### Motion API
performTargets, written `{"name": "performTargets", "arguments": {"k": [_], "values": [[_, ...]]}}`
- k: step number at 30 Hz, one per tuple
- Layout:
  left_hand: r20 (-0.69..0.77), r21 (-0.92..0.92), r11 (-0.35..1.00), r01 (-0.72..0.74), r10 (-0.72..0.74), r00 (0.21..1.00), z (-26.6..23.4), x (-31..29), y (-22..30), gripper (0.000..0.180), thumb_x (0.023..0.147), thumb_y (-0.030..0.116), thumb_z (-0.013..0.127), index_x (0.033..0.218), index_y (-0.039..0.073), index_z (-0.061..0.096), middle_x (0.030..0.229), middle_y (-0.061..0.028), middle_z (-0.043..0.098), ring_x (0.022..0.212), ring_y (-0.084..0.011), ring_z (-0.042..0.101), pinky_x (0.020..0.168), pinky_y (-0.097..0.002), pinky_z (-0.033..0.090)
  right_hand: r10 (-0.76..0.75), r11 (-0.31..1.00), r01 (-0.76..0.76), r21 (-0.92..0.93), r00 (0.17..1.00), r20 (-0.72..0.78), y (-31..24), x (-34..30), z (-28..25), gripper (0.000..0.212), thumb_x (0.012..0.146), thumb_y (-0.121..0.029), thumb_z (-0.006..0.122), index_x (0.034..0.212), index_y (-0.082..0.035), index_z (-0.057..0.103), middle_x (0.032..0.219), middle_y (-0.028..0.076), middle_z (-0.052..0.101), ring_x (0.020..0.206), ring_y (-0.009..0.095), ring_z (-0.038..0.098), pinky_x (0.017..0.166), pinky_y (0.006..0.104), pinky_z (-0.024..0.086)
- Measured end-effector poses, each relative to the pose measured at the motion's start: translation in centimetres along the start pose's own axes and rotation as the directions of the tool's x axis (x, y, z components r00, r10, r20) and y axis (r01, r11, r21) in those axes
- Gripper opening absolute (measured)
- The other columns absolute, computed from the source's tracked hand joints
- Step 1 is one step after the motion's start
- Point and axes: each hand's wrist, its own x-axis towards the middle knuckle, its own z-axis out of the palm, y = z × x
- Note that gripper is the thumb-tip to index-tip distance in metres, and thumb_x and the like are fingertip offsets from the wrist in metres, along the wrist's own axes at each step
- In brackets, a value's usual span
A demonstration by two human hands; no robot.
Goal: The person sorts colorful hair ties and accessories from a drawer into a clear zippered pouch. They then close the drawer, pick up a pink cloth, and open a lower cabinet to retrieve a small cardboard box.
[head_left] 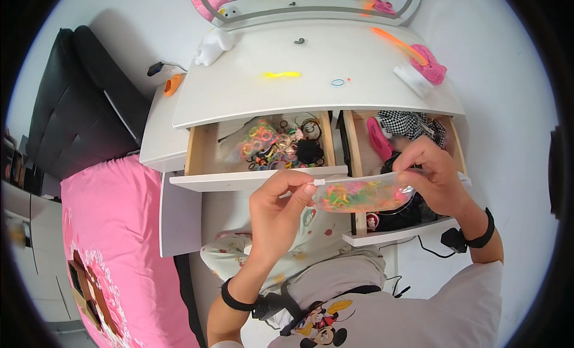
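Observation:
Between my hands a clear zip bag (pixel 362 195) of bright orange, green and pink elastic hair bands is stretched level. My left hand (pixel 276 207) pinches its left corner by the white slider (pixel 319 182). At the opposite end, my right hand (pixel 431 174) grips the top edge with thumb and bent fingers. Behind the bag, the left drawer (pixel 206 150) stands pulled out, with a second bag of hair bands (pixel 257 139), loose bands (pixel 278 158) and a black scrunchie (pixel 310 150). A right drawer (pixel 356 145), partly covered by my right hand, holds checked cloth (pixel 412 125) and a pink item (pixel 378 137).
On the white dressing table (pixel 239 94) lie a yellow comb-like strip (pixel 282 75), a blue band (pixel 338 82), a white figurine (pixel 213 47), and a fuzzy pink item (pixel 431 66) by an orange strip (pixel 397 43). A pink bed (pixel 122 228) stands left.

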Motion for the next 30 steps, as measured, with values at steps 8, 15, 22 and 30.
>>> {"name": "performTargets", "arguments": {"k": [8,15,22,30], "values": [[-0.077,0.173,0.985,-0.009,0.023,0.997,-0.4,-0.8,0.0,0.006,0.087,-0.001,0.067,0.092,-0.003,0.066,0.076,-0.0049,0.065,0.062,-0.0072,0.059,0.05,-0.0205,0.047,0.049,0.97,-0.002,-0.242,0.981,0.189,0.0,2.2,2.2,0.024,0.084,-0.005,0.061,0.108,-0.003,0.056,0.095,0.011,0.06,0.085,0.023,0.06,0.076,0.0332,0.049],[0.183,0.436,0.826,-0.357,0.307,0.934,1.8,0.1,-0.6,0.013,0.082,-0.013,0.061,0.089,-0.003,0.066,0.075,-0.0083,0.065,0.065,-0.014,0.066,0.057,-0.0252,0.053,-0.379,0.712,0.446,-0.542,0.894,0.238,0.0,3.6,6.1,0.034,0.076,-0.027,0.071,0.098,-0.005,0.06,0.085,0.006,0.059,0.079,0.023,0.057,0.07,0.0342,0.047],[0.139,0.516,0.785,-0.343,0.319,0.938,2.1,-0.3,-1.0,0.015,0.079,-0.014,0.06,0.087,-0.002,0.064,0.074,-0.0094,0.064,0.064,-0.0167,0.065,0.059,-0.0246,0.051,-0.468,0.566,0.516,-0.643,0.843,0.265,0.1,3.7,6.4,0.017,0.07,-0.02,0.072,0.071,-0.009,0.059,0.065,0.001,0.052,0.068,0.018,0.053,0.063,0.0313,0.042],[-0.105,0.381,0.911,-0.156,0.21,0.972,-1.7,0.7,-2.3,0.007,0.089,0.003,0.065,0.085,-0.002,0.063,0.079,-0.0053,0.063,0.065,-0.0097,0.06,0.059,-0.0226,0.049,-0.316,0.561,0.36,-0.746,0.926,0.209,4.0,2.3,0.1,0.013,0.072,-0.018,0.071,0.07,-0.01,0.062,0.067,0.001,0.054,0.072,0.022,0.054,0.073,0.034,0.042]]}}
